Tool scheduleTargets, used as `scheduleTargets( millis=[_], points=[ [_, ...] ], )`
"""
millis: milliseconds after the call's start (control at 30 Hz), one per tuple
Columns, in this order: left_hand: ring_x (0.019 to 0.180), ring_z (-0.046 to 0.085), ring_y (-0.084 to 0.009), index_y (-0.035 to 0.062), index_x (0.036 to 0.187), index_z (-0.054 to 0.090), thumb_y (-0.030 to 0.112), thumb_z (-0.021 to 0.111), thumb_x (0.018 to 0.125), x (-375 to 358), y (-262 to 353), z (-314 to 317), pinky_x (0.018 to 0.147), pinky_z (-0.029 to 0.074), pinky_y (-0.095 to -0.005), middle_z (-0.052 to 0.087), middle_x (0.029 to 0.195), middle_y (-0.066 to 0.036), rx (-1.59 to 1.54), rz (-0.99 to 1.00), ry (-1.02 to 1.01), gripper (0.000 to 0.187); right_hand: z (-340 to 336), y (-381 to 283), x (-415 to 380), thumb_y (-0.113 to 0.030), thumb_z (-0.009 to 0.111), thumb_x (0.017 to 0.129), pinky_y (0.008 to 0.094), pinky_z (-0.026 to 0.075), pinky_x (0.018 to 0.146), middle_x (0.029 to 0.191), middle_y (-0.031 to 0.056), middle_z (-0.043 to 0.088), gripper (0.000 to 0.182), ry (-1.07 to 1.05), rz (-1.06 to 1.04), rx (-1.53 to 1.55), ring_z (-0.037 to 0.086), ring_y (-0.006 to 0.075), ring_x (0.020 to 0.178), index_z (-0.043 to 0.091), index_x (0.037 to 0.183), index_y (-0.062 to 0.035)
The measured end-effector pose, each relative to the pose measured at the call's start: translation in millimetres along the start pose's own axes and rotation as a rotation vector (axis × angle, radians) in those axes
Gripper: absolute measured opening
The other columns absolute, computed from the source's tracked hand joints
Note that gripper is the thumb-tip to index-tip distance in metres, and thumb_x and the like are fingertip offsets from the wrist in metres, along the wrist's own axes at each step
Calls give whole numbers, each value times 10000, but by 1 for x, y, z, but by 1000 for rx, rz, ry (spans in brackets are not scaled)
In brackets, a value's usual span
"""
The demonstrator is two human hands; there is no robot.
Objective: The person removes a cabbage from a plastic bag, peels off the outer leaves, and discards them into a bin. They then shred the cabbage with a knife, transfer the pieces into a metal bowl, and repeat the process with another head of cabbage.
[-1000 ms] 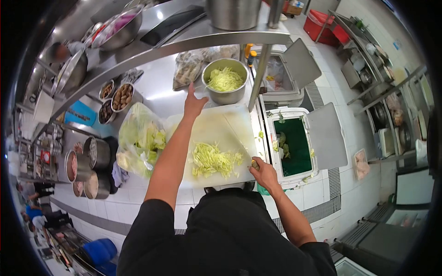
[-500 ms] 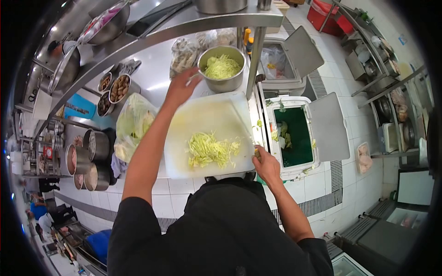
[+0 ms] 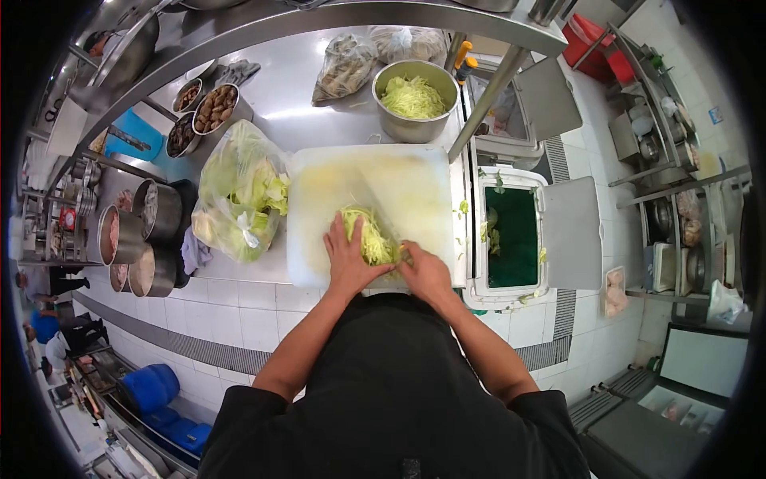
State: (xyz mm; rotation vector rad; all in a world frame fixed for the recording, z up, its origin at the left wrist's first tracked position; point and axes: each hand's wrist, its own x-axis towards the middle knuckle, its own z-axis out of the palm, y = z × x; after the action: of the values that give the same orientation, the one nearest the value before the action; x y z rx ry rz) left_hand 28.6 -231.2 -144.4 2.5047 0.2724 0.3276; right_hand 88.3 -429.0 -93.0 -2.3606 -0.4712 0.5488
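A heap of shredded pale green leaf vegetable point(image 3: 367, 239), lettuce or cabbage, lies near the front of the white cutting board point(image 3: 415, 184). My left hand point(image 3: 349, 259) rests against the heap's left side, fingers spread and thumb stretched to the right. On the heap's right, my right hand point(image 3: 424, 274) is closed round the handle of a knife point(image 3: 384, 209); the blade is a faint grey blur reaching up and left over the heap. Behind the board stands a steel pot point(image 3: 415, 128) holding more shreds point(image 3: 413, 98).
Left of the board lies a clear bag of leaves point(image 3: 239, 191). Mushroom bowls point(image 3: 215, 109) and bagged food point(image 3: 345, 68) stand farther back. A steel shelf point(image 3: 319, 17) crosses above the table. An open green-lined bin point(image 3: 511, 239) adjoins the right edge.
My left hand has come down from beside the pot onto the shreds. My right hand has moved left from the board's edge, bringing the knife over the heap, now gathered tighter.
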Motion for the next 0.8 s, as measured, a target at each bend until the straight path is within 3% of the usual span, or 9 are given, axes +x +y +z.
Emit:
scheduleTargets(
  millis=[67,100,233,300,467,633,700,733,800],
  points=[
    [1535,174,-545,187,1630,339,597,926,626,14,11,-4,1221,119,-705,151,1706,-256,186,23,-196,1233,-10,14,3,-288,634,947,556,544,850,1040,281,733,488,54,64,49,698,479,965,583,1392,-93],
    [1487,266,-543,253,1546,494,590,914,638,19,19,-8,1197,180,-704,238,1675,-218,214,64,-194,1055,-17,19,2,-299,636,950,552,544,854,1036,284,733,497,97,137,91,697,483,970,581,1400,-95],
    [1423,364,-502,238,1436,600,476,931,637,36,4,18,1166,275,-656,372,1594,-184,178,190,-60,898,-31,38,-9,-323,640,957,539,542,868,1028,297,732,506,167,246,168,699,493,985,582,1408,-103],
    [1363,447,-446,197,1321,660,315,922,645,49,-3,24,1115,389,-552,490,1490,-152,111,206,-42,735,-28,41,-9,-338,642,951,532,539,888,1036,306,728,517,180,252,205,694,499,1011,577,1416,-121],
    [1243,569,-409,132,1237,680,158,895,652,74,-13,16,1037,489,-470,596,1343,-162,-32,166,-29,624,-17,48,-7,-358,621,956,541,537,895,1035,311,726,531,176,280,230,689,508,1009,546,1441,-156],
    [1137,652,-376,65,1209,674,68,850,706,93,8,-13,974,543,-427,660,1235,-174,-250,70,13,533,-20,47,-8,-322,653,951,524,546,848,1007,293,729,499,189,228,223,698,489,974,584,1399,-113],
    [1069,687,-288,32,1228,661,26,796,759,107,21,-27,958,539,-365,697,1170,-137,-391,5,59,489,-22,49,-8,-330,626,958,550,537,854,1009,290,730,499,177,213,235,693,497,972,568,1408,-124],
    [1069,687,-288,32,1228,661,26,796,759,117,30,-36,958,539,-365,697,1170,-137,-385,14,58,489,-22,50,-8,-338,599,964,577,529,860,1012,287,730,500,160,199,237,687,505,970,551,1418,-135],
    [1036,669,-188,10,1265,645,8,759,792,145,52,-54,941,524,-318,709,1118,-86,-660,-117,55,487,-23,51,-8,-336,597,966,578,529,860,1010,286,730,497,166,191,240,688,502,970,550,1415,-128]
  ],
)
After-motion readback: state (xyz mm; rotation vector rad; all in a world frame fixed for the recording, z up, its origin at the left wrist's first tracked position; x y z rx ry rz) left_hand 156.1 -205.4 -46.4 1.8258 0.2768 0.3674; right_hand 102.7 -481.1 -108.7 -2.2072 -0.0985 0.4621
